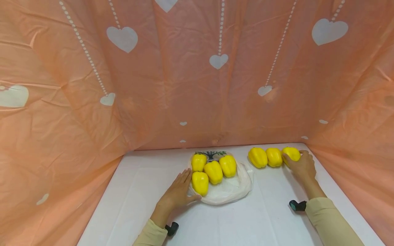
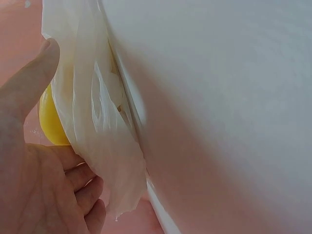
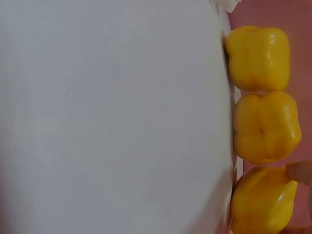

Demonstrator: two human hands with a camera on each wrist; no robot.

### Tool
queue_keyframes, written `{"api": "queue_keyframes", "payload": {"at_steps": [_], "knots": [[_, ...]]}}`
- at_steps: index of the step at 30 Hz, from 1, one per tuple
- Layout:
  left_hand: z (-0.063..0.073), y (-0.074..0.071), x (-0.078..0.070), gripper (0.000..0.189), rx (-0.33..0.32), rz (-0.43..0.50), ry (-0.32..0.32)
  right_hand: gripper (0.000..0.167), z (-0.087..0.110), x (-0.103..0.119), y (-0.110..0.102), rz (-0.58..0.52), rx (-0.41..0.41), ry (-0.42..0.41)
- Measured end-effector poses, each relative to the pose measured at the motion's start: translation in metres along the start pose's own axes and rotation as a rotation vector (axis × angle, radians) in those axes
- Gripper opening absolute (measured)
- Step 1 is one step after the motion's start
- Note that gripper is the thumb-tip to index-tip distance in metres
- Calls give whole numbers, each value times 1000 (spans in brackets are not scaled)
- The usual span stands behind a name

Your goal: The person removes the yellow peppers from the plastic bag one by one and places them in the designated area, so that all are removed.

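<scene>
My right hand (image 1: pixel 303 168) grips the rightmost yellow bell pepper (image 1: pixel 291 154), thumb on one side and fingers on the other. Two more bell peppers (image 1: pixel 258 158) stand left of it in a row; the right wrist view shows the middle pepper (image 3: pixel 267 127) close beside the held one. A thin white plastic bag (image 1: pixel 229 195) lies opened out with several yellow bell peppers (image 1: pixel 213 172) on it. Along the bag's left edge rests my left hand (image 1: pixel 176 194), its fingers extended and its thumb at the front rim. In the left wrist view the bag's film (image 2: pixel 92 97) partly hides a pepper.
A white-covered table (image 1: pixel 224 225) carries everything. Peach cloth (image 1: pixel 191 85) with white hearts hangs behind it and on both sides. A dark printed tree (image 1: pixel 212 155) shows on the bag's far part. Each wrist wears a small black camera (image 1: pixel 297 205).
</scene>
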State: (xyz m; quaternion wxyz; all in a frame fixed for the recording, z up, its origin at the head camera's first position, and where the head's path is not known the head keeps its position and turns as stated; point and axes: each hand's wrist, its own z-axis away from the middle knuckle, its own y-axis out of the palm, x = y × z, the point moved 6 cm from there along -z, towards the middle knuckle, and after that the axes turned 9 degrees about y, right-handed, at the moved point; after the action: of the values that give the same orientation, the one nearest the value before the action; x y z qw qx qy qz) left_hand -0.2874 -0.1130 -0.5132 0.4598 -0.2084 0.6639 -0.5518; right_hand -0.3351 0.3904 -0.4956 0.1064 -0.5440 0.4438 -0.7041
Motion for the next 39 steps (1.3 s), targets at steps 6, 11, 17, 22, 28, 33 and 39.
{"api": "queue_keyframes", "payload": {"at_steps": [6,11,17,22,28,33,39], "knots": [[0,-1,-2,112,-1,-3,2,95,2,-3,1,-49,50,-6],[1,-2,-3,112,3,0,2,93,1,-7,4,-71,72,1],[0,-2,-3,112,-6,2,13,89,3,-8,3,-79,64,-17],[1,-2,-2,112,-6,0,9,89,8,-6,0,-55,42,-38],[0,-2,-3,112,-5,11,4,84,17,3,-6,-65,-17,-116],[0,-3,-3,112,0,13,1,80,29,17,-10,-81,-47,-186],[0,-3,-3,111,-2,14,4,75,43,38,-5,-100,-40,-257]]}}
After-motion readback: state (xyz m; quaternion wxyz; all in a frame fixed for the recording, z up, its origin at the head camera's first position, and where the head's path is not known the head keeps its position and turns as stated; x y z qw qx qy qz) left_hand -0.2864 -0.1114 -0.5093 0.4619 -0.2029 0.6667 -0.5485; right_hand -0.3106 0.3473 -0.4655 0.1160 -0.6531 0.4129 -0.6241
